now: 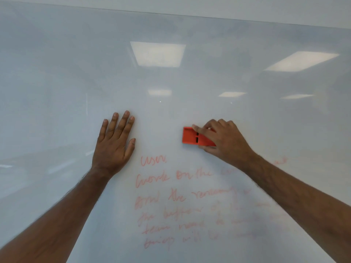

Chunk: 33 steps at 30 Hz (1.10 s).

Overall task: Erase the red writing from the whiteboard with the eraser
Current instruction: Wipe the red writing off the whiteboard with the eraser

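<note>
While my left hand (114,141) lies spread flat on the whiteboard (57,82), my right grip (220,138) pinches the eraser (190,136) at centre frame, just above the writing (171,196), so I judge a downward wipe comes next.

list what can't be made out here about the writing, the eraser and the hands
Head view only:
- Red writing: right part hidden by the right forearm; lower lines too faint and blurred to read.
- Eraser: right end covered by the right hand; wiping face hidden against the whiteboard.
- Left hand: palm hidden, pressed flat on the board.
</note>
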Tool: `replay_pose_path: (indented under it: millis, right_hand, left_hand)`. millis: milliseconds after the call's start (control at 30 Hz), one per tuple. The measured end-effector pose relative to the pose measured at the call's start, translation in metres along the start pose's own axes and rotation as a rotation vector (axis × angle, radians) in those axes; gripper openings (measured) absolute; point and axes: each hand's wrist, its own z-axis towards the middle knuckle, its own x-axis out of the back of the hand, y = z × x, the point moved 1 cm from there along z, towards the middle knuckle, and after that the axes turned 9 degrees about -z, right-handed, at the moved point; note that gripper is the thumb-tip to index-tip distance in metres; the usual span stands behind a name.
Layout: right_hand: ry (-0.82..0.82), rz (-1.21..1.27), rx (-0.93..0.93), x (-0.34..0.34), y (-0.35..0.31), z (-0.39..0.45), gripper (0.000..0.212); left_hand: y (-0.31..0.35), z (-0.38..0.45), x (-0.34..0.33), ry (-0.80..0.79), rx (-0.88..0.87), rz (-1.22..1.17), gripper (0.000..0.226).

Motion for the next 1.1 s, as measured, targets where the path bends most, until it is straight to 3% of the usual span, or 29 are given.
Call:
replay_pose_path:
  millis: [167, 433, 633, 867, 1100]
  right_hand:
    - [0.04, 0.106, -0.079, 0.001, -0.041, 0.032, 0.073]
    - [0.029, 0.043, 0.242, -0.014, -0.119, 0.019, 0.075]
    - [0.012, -0.012, 0.382, -0.017, -0.093, -0.004, 0.07]
    - [0.065, 0.012, 0.213, -0.009, -0.06, 0.022, 0.071]
    - [0.052, 0.044, 0.165, -0.012, -0.11, 0.041, 0.071]
  left_hand:
    - [-0.001, 0.0, -0.001, 0.006, -0.001, -0.002, 0.069]
    - [-0.007, -0.01, -0.001, 0.012, -0.03, 0.0, 0.07]
    - [-0.011, -0.017, -0.001, 0.008, -0.049, 0.002, 0.071]
    - [-0.009, -0.017, -0.001, 0.014, -0.043, 0.001, 0.07]
    - [-0.007, -0.018, 0.0, 0.014, -0.035, 0.007, 0.069]
